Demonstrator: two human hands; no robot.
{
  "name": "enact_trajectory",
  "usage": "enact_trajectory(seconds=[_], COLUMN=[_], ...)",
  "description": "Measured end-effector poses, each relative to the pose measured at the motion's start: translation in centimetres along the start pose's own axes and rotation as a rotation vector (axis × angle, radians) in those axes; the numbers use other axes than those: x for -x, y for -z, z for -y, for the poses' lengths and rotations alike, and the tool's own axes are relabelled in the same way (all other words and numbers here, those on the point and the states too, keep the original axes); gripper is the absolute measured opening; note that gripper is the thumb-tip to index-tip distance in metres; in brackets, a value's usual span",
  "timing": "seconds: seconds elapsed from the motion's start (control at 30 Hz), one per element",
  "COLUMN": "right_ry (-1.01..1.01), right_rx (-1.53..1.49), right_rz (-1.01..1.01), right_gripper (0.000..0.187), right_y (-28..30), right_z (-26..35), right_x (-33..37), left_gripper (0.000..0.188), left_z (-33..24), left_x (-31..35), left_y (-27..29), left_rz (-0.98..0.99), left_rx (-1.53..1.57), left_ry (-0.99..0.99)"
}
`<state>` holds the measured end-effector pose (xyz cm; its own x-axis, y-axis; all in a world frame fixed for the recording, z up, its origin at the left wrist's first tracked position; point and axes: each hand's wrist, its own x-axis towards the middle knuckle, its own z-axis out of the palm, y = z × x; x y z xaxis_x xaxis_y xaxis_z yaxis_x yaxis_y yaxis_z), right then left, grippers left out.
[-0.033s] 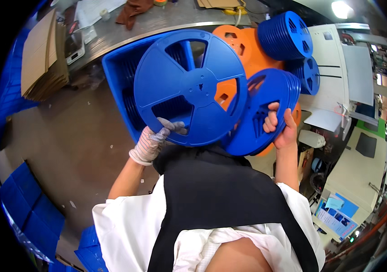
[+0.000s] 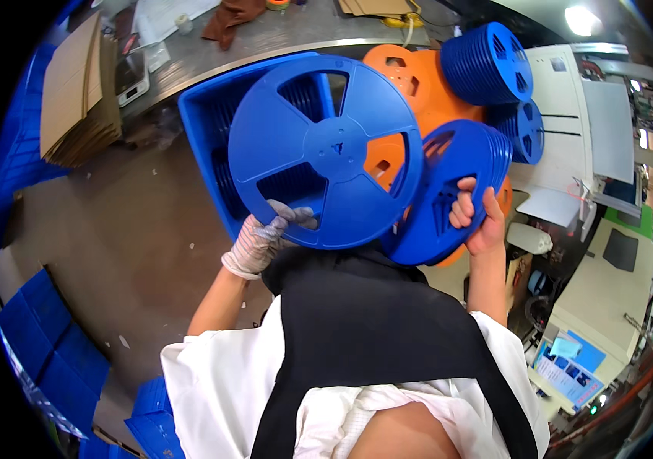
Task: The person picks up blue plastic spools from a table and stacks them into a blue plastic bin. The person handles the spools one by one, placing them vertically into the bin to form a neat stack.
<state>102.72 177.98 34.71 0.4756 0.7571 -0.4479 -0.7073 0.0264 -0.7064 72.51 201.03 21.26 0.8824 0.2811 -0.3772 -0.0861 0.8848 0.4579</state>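
Note:
My left hand, in a pale striped glove, grips the lower left rim of a large blue plastic reel. Its fingers reach through one of the cutouts, and the reel's round face is turned up toward me. Bare, my right hand closes around the edge of a tilted stack of blue reels, thumb outside and fingers in an opening. The held single reel overlaps the left side of that stack. Behind it stands a blue crate with more reels inside, partly covered.
Orange reels lie beyond my hands, beside two standing stacks of blue reels. A metal workbench runs across the far side. At left are folded cardboard and blue boxes. Pale machine cabinets stand at right.
The whole view has shifted slightly, with the scene a little further right and lower. Both hands keep their grips on the reels.

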Motion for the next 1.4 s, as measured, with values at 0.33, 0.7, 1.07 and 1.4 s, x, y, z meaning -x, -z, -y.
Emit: enact_trajectory(seconds=[0.33, 0.7, 1.07, 1.4], right_ry=[-0.023, -0.037, -0.037, -0.017], right_rx=[-0.069, -0.072, -0.049, -0.088], right_rz=[-0.065, -0.070, -0.103, -0.091], right_gripper=[0.039, 0.035, 0.032, 0.035], right_y=[0.9, 1.4, 1.3, 0.6], right_z=[-0.8, -2.4, -2.5, -2.9], right_x=[0.3, 0.0, 1.4, 1.7], left_gripper=[0.032, 0.011, 0.038, 0.077], left_z=[0.8, 0.2, 0.9, 2.2], left_x=[2.7, 1.6, -8.9, -8.7], left_y=[2.3, 11.4, 24.5, 27.2], left_rz=[-0.108, -0.711, -1.104, -0.996], left_rx=[0.152, -0.435, -1.296, -1.240], left_ry=[0.006, -0.207, 0.048, 0.099])
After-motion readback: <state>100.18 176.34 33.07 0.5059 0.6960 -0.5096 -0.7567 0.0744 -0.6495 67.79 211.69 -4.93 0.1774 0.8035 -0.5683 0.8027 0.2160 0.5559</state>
